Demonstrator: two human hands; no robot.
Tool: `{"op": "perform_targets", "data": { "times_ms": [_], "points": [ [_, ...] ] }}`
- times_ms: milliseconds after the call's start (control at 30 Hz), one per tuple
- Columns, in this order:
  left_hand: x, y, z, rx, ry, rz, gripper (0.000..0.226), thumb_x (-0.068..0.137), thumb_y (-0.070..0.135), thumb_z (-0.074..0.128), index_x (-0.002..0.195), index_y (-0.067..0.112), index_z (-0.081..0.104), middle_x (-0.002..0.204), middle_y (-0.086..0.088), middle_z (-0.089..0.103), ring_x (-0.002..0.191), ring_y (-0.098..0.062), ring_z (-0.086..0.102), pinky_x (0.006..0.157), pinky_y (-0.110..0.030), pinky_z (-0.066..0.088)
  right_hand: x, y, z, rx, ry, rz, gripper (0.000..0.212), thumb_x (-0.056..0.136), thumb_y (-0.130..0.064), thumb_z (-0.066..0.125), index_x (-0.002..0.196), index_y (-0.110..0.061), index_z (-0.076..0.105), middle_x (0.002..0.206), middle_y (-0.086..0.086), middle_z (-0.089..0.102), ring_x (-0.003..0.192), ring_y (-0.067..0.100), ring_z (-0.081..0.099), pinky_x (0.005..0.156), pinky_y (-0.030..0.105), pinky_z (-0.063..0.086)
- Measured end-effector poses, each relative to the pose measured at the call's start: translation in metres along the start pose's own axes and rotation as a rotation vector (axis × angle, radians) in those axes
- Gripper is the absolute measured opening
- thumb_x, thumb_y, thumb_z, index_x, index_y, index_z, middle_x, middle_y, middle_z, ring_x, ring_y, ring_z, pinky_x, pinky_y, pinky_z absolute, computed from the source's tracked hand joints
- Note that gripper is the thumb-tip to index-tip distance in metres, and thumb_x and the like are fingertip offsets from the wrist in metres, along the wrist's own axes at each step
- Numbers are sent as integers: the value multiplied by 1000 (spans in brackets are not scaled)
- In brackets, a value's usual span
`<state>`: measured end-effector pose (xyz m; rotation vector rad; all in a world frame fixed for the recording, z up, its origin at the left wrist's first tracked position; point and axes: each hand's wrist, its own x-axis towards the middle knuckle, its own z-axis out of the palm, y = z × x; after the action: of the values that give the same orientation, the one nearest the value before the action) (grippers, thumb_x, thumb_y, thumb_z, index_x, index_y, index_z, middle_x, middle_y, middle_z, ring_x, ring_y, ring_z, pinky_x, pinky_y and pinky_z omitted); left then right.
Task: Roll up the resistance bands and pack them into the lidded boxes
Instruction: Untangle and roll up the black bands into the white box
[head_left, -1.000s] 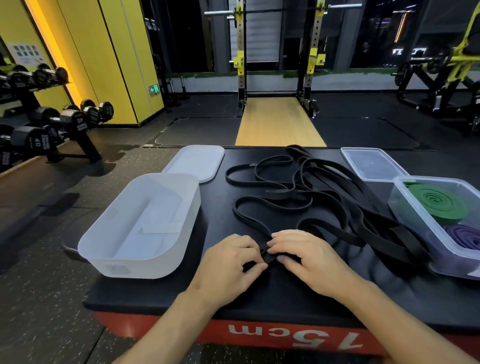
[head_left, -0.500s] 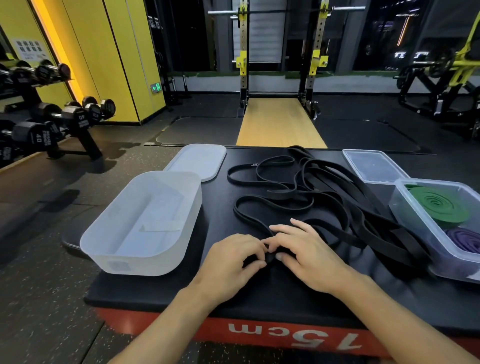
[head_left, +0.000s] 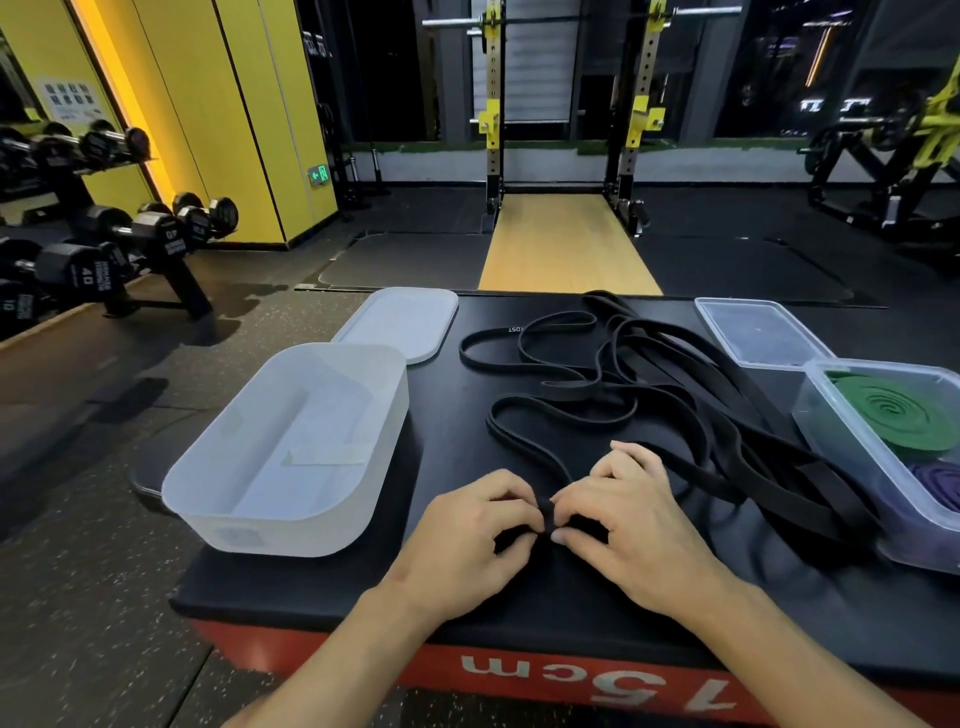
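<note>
Watching the head feed here. Left of the bands (head_left: 675, 358), the white tub (head_left: 270, 530) is sitting open, with the white lid (head_left: 400, 325) lying off the bands' far-left corner. At the bands' near end, the left hand (head_left: 467, 540) and right hand (head_left: 623, 525) are meeting fingertip to fingertip, both pinching a tiny black roll (head_left: 544, 512) with curled fingers. Right of the bands, the clear box (head_left: 831, 431) is holding a green roll (head_left: 904, 415) and a purple roll (head_left: 940, 483), with the clear lid (head_left: 761, 332) lying at the bands' far right.
</note>
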<state>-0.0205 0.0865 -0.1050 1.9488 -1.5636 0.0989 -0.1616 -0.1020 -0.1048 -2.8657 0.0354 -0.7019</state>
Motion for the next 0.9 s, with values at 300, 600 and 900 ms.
{"op": "perform_targets", "data": {
  "times_ms": [300, 600, 900],
  "points": [
    [2, -3, 2, -65, -22, 19, 3, 95, 32, 72, 93, 29, 73, 110, 18, 66, 121, 6, 60, 93, -29, 55, -1, 7, 1, 92, -38, -102, 13, 96, -45, 57, 101, -41, 69, 117, -25, 59, 119, -4, 52, 124, 43, 21],
    [2, -1, 0, -61, -23, 20, 4, 93, 29, 74, 90, 28, 71, 107, 17, 63, 122, 6, 59, 81, -12, 50, 3, 8, -8, -148, -23, -236, 24, 86, -7, 72, 102, -26, 71, 111, -15, 69, 105, 5, 65, 125, 45, 21],
    [8, -4, 0, -101, -57, 13, 11, 91, 42, 67, 88, 31, 69, 100, 15, 63, 102, -8, 70, 81, -36, 57, 6, 12, -6, 48, -140, -119, 15, 93, -16, 62, 99, -29, 63, 131, -17, 66, 127, -7, 53, 125, 31, 20]
  ]
}}
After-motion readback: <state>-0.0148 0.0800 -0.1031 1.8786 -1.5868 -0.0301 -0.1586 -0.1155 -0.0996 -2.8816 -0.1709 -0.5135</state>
